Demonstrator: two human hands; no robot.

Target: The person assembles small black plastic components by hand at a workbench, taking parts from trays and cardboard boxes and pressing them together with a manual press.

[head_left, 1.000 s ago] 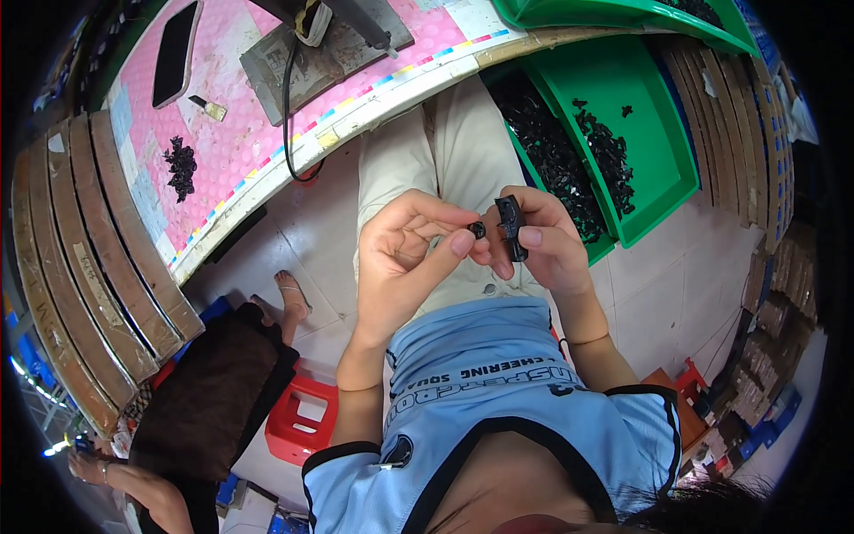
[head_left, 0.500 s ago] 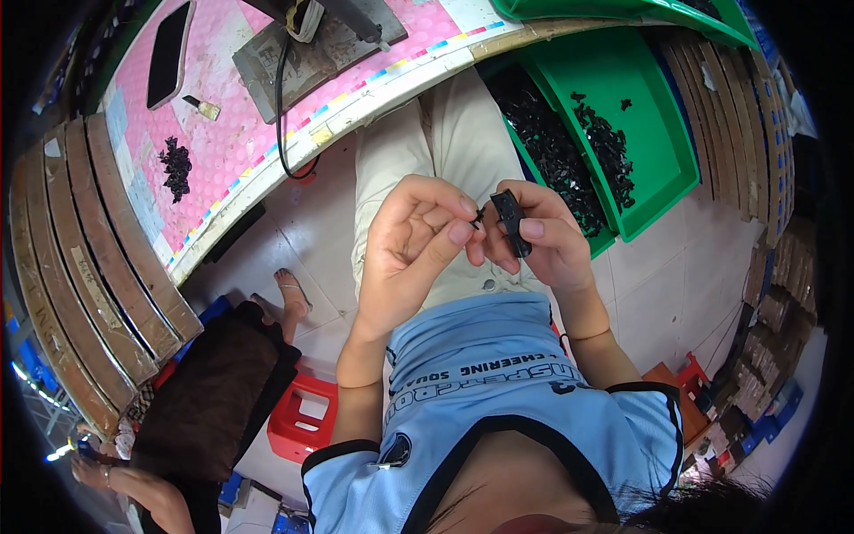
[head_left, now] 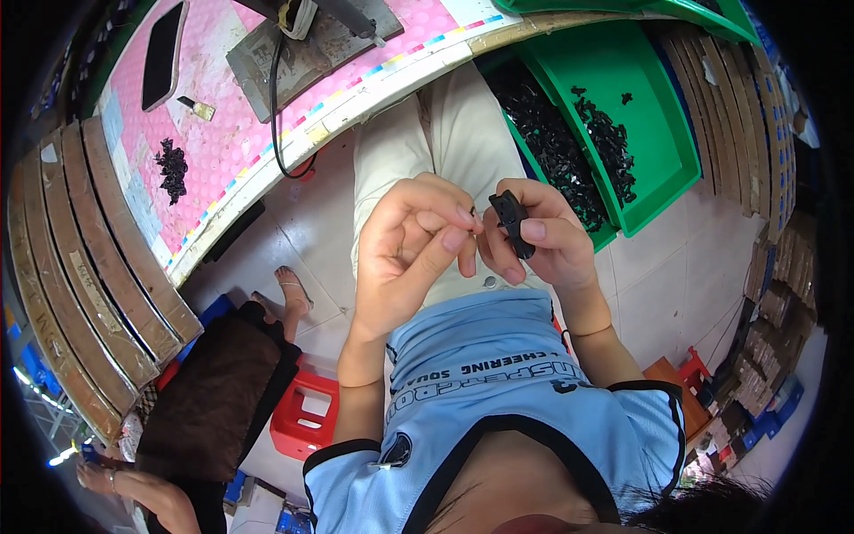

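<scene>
Over my lap, my right hand (head_left: 556, 240) grips a black plastic part (head_left: 510, 221), a short rectangular block with holes or recesses in its face. The part is tilted, held between thumb and fingers. Close beside it, my left hand (head_left: 414, 240) is closed in a pinch, thumb against forefinger. A dark sliver of a small black piece shows at those fingertips; most of it is hidden. The fingertips of both hands nearly meet. To the right, green trays (head_left: 665, 191) hold many small black pieces (head_left: 607, 147).
The pink-covered table (head_left: 227, 147) carries a phone (head_left: 165, 55), a small bottle (head_left: 197, 109), a heap of black pieces (head_left: 172, 169) and a metal plate (head_left: 258, 78) with a tool and cable. A red stool (head_left: 304, 414) and a seated person (head_left: 205, 392) are at left.
My left fingertips have closed further, and the small black piece between them shows less. The black part in my right hand has shifted and turned slightly. The head view has moved a little.
</scene>
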